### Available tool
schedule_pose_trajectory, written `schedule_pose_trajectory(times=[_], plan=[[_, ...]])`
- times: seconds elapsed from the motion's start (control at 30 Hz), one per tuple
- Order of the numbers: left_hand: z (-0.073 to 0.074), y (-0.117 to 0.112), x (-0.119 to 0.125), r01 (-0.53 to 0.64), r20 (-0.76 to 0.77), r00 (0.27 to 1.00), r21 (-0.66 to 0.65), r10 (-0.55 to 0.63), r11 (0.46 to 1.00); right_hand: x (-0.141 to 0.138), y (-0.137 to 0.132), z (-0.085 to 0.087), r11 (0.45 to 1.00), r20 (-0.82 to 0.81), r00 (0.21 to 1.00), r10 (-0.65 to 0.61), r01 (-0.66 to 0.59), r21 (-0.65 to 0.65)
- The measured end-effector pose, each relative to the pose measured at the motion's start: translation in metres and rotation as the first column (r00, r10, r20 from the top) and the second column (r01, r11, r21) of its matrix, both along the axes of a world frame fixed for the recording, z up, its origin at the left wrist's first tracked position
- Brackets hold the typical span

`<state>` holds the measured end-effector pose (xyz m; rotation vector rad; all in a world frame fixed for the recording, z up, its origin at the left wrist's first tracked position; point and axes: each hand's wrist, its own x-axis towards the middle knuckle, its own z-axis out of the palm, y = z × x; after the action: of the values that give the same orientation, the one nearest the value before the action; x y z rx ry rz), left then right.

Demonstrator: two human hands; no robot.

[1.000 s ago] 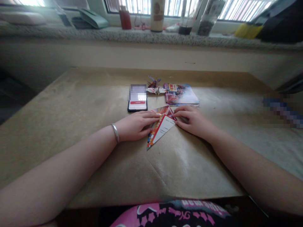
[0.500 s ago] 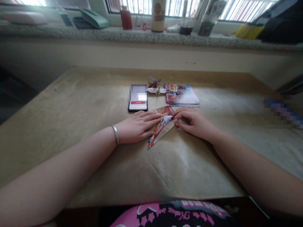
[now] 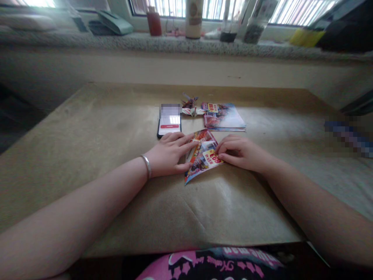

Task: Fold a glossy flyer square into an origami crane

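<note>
A colourful printed paper sheet (image 3: 202,157), partly folded, lies on the brown paper-covered table (image 3: 87,128) between my hands. My left hand (image 3: 169,153), a silver bangle on its wrist, lies flat with fingers stretched out, pressing the sheet's left side. My right hand (image 3: 241,153) has its fingers curled and pinches the sheet's right edge by a yellow and red price label. A finished folded paper crane (image 3: 190,105) stands behind the sheet.
A phone (image 3: 169,121) with a lit screen lies just beyond my left hand. A stack of printed leaflets (image 3: 223,116) sits right of the crane. The window sill (image 3: 175,42) behind holds bottles, jars and a green case. A blurred item (image 3: 348,136) lies far right.
The flap of the sheet with the white underside has been turned over to the right, so its printed side shows. My right hand moved down with it; my left hand stayed pressing.
</note>
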<state>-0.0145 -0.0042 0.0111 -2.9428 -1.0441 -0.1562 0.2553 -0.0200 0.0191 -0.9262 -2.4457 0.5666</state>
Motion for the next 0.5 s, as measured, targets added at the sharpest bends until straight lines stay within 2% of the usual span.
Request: schedule_pose_trajectory(times=[0.13,0.37,0.5], plan=[[-0.0009,-0.0003,-0.0011,-0.044,-0.009,0.999,0.006,0.044,0.999,-0.0021,-0.0016,0.0005,0.999,0.065,0.998,0.021,-0.025,0.048],[0.0005,-0.0004,0.0015,0.002,0.04,0.999,0.048,-0.004,0.999,-0.0037,-0.0039,-0.0012,0.993,0.132,0.991,0.023,-0.038,0.115],[0.0,0.0023,0.0031,0.033,0.053,0.998,0.056,-0.036,0.998,-0.0055,-0.0032,-0.0042,0.979,0.157,0.985,0.065,-0.093,0.181]])
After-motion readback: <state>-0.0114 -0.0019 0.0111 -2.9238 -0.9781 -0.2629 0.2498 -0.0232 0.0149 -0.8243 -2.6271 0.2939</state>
